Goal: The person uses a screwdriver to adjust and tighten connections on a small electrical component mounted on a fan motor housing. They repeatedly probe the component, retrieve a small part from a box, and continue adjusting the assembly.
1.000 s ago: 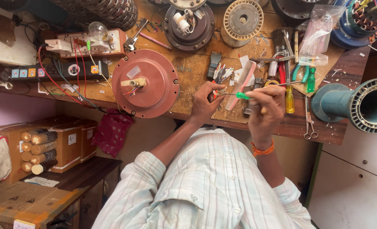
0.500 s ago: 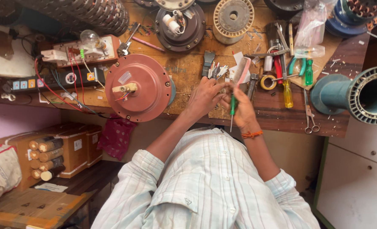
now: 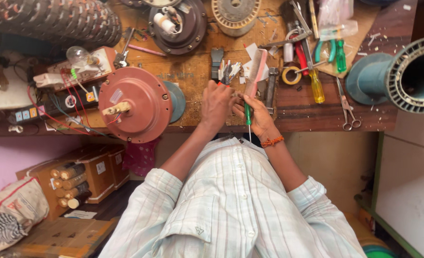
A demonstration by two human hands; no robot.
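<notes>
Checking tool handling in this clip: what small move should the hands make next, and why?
Probably turn the green-handled screwdriver round. The right hand grips it with the shaft pointing back toward the shirt, away from the workbench, while the left hand waits beside it at the bench edge.

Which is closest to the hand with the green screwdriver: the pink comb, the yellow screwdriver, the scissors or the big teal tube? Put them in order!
From the right hand outward:
1. Pink comb, just above the hand on the bench.
2. Yellow screwdriver, to the side, among the tools.
3. Scissors, farther along, near the bench edge.
4. Big teal tube, at the bench's far end.
</notes>
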